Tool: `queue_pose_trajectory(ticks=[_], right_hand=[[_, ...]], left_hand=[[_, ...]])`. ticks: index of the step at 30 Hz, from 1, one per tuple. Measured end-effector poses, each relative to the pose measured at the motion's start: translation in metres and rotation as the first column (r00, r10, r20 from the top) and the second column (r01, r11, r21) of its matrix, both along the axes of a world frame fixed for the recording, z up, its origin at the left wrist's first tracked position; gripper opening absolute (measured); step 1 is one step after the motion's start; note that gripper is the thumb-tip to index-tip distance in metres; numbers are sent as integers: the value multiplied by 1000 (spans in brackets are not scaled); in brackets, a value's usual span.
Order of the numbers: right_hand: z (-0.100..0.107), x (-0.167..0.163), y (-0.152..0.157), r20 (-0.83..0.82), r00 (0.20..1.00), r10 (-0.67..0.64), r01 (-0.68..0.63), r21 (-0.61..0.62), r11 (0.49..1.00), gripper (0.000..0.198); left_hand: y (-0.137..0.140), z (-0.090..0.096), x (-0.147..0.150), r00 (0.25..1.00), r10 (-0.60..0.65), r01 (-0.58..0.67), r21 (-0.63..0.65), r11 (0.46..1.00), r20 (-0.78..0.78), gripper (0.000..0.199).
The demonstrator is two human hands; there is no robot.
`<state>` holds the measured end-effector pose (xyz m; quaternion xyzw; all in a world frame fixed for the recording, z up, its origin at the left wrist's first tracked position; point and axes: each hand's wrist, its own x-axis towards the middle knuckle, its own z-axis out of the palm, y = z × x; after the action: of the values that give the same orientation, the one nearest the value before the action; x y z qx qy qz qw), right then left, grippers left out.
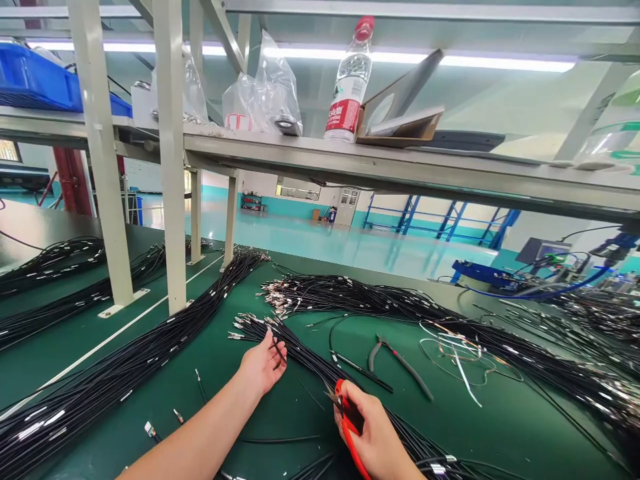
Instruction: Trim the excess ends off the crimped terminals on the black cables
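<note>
My left hand (263, 365), palm turned up with curled fingers, pinches a short stretch of thin black cable (279, 351). It is beside the terminal ends of a cable bundle (305, 355) that runs diagonally toward the lower right. Red-handled scissors (353, 448) are gripped in my right hand (373, 427), over the lower part of that bundle. Their dark blades, slightly parted, point up and left toward my left hand. Just right of the bundle lie pliers (399, 365) with dark grey handles. Whether the scissor blades touch any cable I cannot tell.
More cable bundles lie left (165, 337) and right (380, 300) on the green table (240, 393). White and copper strands (457, 357) lie right of the pliers. Shelf posts (170, 167) stand at left. Overhead, a shelf (300, 148) holds a water bottle (349, 87) and plastic bags.
</note>
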<state>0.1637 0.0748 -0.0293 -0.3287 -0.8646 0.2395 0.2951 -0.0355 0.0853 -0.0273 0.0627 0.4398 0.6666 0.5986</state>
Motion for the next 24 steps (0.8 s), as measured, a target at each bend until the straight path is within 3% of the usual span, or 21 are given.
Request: queue_pose_trajectory(ticks=[4, 8, 10, 12, 15, 17, 19, 22, 24], right_hand=[[5, -1, -2, -82, 995, -49, 48, -17, 999, 15], [17, -5, -5, -390, 898, -204, 148, -169, 974, 16], [25, -9, -11, -502, 827, -254, 129, -270, 954, 17], [31, -12, -18, -555, 787, -270, 72, -353, 933, 22], [37, -17, -28, -575, 772, -270, 2, -423, 906, 20], [38, -19, -31, -602, 747, -284, -24, -450, 893, 18], [39, -20, -33, -636, 712, -297, -51, -468, 882, 19], [40, -20, -36, -655, 708, -265, -126, -486, 865, 19], [41, -20, -38, -653, 722, -227, -200, -512, 836, 19]], left_hand=[[-13, 7, 4, 995, -55, 63, 85, 994, -87, 16], [-42, 23, 16, 937, -228, 285, 201, 937, -266, 13], [-58, 26, 22, 806, -353, 472, 157, 867, -475, 21], [-70, 25, 29, 598, -397, 586, 42, 809, -697, 25], [-80, 21, 38, 318, -307, 599, -61, 798, -897, 36], [-84, 21, 43, 204, -217, 583, -60, 810, -954, 37], [-87, 24, 48, 201, -152, 549, -18, 835, -968, 21], [-90, 33, 53, 339, -134, 507, 61, 860, -931, 23], [-90, 37, 52, 436, -207, 517, 56, 854, -876, 23]])
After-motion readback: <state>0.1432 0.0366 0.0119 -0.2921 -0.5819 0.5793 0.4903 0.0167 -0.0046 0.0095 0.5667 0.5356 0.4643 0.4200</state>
